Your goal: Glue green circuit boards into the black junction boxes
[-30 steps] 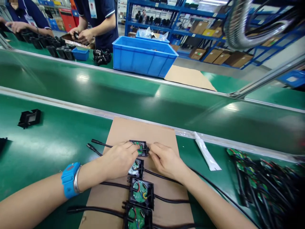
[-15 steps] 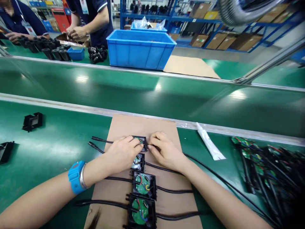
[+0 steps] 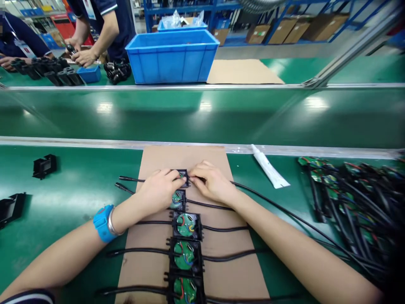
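Observation:
My left hand (image 3: 158,191) and my right hand (image 3: 210,182) meet over a small black housing with a green circuit board (image 3: 182,177) at the far end of a row on a brown cardboard sheet (image 3: 186,159). Both hands pinch the housing from either side, fingers curled. Nearer to me lie several more black housings (image 3: 186,226) with round green boards, each with black cables (image 3: 221,229) running out left and right. A blue wristband (image 3: 101,223) is on my left wrist.
A white tube (image 3: 268,166) lies right of the cardboard. A pile of cabled green boards (image 3: 344,202) fills the right side. Black plastic shells (image 3: 44,165) lie at left. Beyond the green conveyor (image 3: 202,118) stand a blue bin (image 3: 172,61) and two people working.
The view has tilted down, so more housings show at the bottom. My hands stay pinched on the farthest housing, closing in slightly over it.

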`<state>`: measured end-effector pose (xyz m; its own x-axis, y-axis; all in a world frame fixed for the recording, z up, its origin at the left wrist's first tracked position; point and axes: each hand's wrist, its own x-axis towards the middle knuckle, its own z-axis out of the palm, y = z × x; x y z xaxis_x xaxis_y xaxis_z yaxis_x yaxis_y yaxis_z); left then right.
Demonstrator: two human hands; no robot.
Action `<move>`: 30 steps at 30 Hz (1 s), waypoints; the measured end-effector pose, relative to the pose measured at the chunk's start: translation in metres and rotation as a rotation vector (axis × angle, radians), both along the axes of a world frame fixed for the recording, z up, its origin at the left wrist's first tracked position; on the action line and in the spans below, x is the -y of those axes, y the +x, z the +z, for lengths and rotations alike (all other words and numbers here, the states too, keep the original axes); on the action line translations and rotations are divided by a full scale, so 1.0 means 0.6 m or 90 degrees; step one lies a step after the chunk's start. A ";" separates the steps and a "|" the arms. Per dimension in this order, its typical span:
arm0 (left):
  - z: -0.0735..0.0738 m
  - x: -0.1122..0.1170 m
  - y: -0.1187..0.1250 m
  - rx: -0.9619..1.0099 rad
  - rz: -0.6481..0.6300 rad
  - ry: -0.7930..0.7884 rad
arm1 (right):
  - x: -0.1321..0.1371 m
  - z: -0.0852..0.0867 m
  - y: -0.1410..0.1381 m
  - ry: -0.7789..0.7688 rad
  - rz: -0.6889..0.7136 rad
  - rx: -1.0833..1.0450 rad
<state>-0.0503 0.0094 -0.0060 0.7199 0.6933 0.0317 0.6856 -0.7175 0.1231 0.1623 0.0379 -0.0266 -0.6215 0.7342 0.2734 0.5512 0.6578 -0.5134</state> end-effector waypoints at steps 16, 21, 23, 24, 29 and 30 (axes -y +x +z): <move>0.013 0.254 -0.141 0.055 0.098 -0.133 | 0.303 0.019 0.087 -0.064 -0.024 0.193; 0.007 0.254 -0.126 0.052 0.105 -0.154 | 0.295 0.023 0.084 -0.031 0.003 0.169; 0.018 0.254 -0.124 0.045 0.103 -0.158 | 0.298 0.034 0.087 -0.040 0.010 0.168; 0.026 0.251 -0.124 0.046 0.104 -0.149 | 0.295 0.041 0.087 -0.044 0.005 0.167; 0.066 0.156 -0.141 0.079 0.116 -0.029 | 0.198 0.083 0.066 -0.012 -0.047 0.122; 0.068 0.126 -0.145 0.079 0.113 -0.017 | 0.168 0.088 0.059 -0.012 -0.052 0.123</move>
<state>-0.1375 -0.0664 0.0351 0.5775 0.8111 0.0928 0.7795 -0.5816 0.2324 0.1978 -0.0629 0.0264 -0.5996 0.7879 0.1404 0.6917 0.5985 -0.4043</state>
